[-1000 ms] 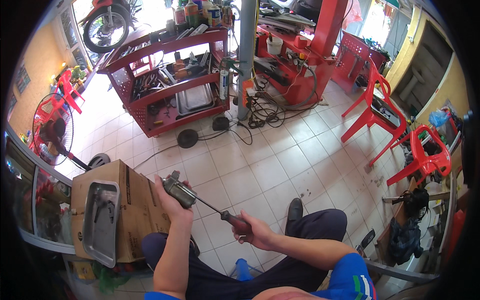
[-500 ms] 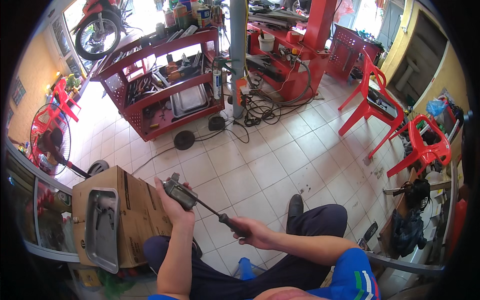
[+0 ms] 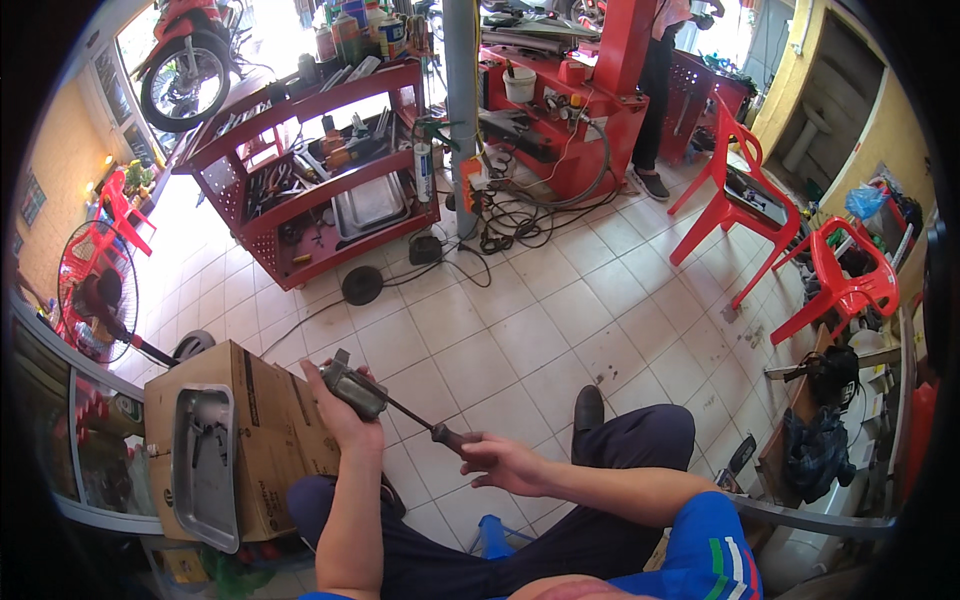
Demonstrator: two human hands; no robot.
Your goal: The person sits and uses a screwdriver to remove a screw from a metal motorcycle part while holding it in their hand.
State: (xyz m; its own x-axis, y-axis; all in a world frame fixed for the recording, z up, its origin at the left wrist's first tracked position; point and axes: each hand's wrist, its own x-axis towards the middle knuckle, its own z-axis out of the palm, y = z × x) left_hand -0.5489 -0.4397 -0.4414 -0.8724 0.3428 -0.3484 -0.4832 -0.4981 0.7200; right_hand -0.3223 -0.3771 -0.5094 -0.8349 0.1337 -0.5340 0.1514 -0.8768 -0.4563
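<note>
My left hand (image 3: 350, 422) is wrapped round a grey metal part (image 3: 355, 392), blocky with a cylindrical body and a small tab on top. What kind of part it is, I cannot make out. A screwdriver (image 3: 412, 416) with a dark handle runs from the part's right end toward my other side, its tip hidden at the metal. Around the rear of the handle are the fingers of my right hand (image 3: 505, 464), in a loose grip. To the left, a metal tray (image 3: 232, 470) holding small dark parts rests on a cardboard box (image 3: 270, 440).
A red tool cart (image 3: 330, 225) stands ahead, beside a grey post (image 3: 463, 120) with cables (image 3: 530, 225) on the tiled floor. Red chairs (image 3: 735, 215) are at the right, a fan (image 3: 98, 290) at the left. Another person (image 3: 655, 100) stands at the far right.
My right hand has shifted its grip on the screwdriver, its fingers opening somewhat. The view has turned slightly, and another person has come into sight at the back.
</note>
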